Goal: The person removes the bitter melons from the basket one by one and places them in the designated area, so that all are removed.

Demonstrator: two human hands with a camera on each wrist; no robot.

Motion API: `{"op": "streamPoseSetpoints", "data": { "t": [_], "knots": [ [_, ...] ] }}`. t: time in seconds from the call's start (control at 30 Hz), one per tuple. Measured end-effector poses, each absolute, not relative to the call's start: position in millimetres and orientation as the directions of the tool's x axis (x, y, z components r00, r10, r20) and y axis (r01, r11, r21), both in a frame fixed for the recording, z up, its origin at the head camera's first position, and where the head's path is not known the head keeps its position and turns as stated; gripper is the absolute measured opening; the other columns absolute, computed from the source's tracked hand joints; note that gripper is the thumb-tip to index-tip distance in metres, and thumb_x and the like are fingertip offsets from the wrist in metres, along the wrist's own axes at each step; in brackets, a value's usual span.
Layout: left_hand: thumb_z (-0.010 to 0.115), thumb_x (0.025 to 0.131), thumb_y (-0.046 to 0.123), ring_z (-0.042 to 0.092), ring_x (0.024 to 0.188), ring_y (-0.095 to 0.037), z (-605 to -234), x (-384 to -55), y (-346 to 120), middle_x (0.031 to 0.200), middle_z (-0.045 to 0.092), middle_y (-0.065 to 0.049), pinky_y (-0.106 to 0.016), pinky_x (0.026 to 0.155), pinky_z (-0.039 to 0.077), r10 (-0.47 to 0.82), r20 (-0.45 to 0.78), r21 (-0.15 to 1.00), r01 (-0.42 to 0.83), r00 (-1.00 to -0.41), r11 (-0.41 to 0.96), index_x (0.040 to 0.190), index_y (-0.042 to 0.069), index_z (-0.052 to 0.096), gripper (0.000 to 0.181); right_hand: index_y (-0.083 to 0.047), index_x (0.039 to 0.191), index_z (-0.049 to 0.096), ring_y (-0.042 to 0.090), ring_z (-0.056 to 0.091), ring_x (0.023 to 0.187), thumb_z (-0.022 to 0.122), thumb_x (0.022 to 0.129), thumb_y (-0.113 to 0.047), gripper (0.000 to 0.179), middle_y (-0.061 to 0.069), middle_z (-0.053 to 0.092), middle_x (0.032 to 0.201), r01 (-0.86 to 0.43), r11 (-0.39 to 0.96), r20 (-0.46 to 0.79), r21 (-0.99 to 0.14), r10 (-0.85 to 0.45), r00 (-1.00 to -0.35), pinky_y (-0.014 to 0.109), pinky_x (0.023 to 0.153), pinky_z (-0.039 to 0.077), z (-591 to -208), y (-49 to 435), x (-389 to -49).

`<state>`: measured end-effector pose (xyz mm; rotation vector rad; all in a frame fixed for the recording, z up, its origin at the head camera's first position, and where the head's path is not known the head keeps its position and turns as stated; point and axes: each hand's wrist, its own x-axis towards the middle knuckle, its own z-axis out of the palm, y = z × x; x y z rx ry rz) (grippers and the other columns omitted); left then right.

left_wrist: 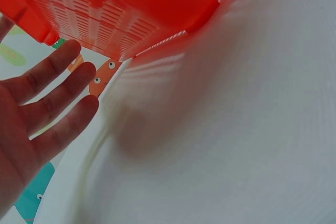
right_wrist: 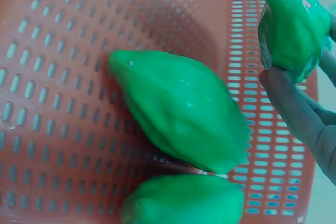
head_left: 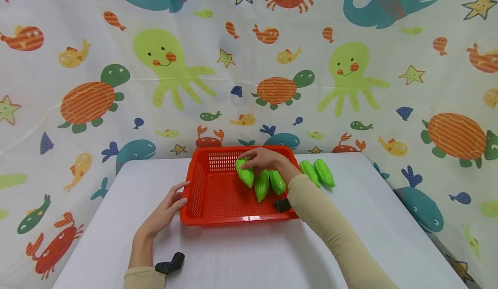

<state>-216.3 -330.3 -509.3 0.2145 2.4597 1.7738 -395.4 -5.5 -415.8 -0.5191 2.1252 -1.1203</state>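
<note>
My right hand (head_left: pixel 261 158) pinches a shiny green ridged fruit, like a star fruit (head_left: pixel 245 173), over the red basket (head_left: pixel 218 222). In the right wrist view, fingertips grip the sides of that held green fruit (right_wrist: pixel 296 30). Two more such fruits, one at the middle (head_left: pixel 262 186) and one to its right (head_left: pixel 277 182), lie on the basket floor. At the basket's left rim is my left hand (head_left: pixel 165 209), its thumb and fingertips right at the edge. The left wrist view shows its fingers (left_wrist: pixel 58 80) extended and spread beside the slotted wall.
Two further green fruits (head_left: pixel 324 173) lie on the white table (head_left: pixel 241 258), just right of the basket. Dark wrist devices (head_left: pixel 170 264) sit at both wrists. Behind the table hangs a sea-animal curtain (head_left: pixel 249 42).
</note>
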Motion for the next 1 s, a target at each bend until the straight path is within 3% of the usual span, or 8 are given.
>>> {"op": "streamPoseSetpoints", "data": {
  "t": [0.53,0.77,1.0],
  "knots": [
    [0.053,0.100,0.034,0.046,0.124,-0.036,-508,-216,-329,0.132,0.047,-0.018,-0.056,0.098,0.045,0.169,-0.024,0.950,0.030,-0.985,0.310,0.151,0.027,0.027,0.057,-0.021,0.136,0.058,0.024,0.061,0.108,0.072,0.090,-0.028,0.048,0.006,0.050,0.138,-0.025,0.480,-0.315,-0.877,-0.613,-0.724,0.052,0.101,0.044,-383,42,-397],
    [0.052,0.101,0.033,0.048,0.122,-0.036,-509,-216,-329,0.130,0.048,-0.019,-0.055,0.098,0.046,0.173,-0.012,0.952,0.042,-0.985,0.304,0.150,0.026,0.028,0.055,-0.026,0.137,0.057,0.023,0.059,0.109,0.070,0.091,-0.029,0.048,0.002,0.050,0.138,-0.048,0.459,-0.280,-0.887,-0.619,-0.734,0.044,0.096,0.050,-376,70,-395],
    [0.052,0.101,0.033,0.047,0.122,-0.036,-509,-216,-329,0.131,0.048,-0.019,-0.056,0.097,0.046,0.177,-0.004,0.950,0.052,-0.984,0.308,0.151,0.026,0.028,0.056,-0.023,0.138,0.056,0.025,0.053,0.112,0.069,0.092,-0.032,0.049,0.004,0.043,0.144,-0.061,0.444,-0.240,-0.894,-0.589,-0.772,0.043,0.097,0.048,-376,98,-390]
  ]
}}
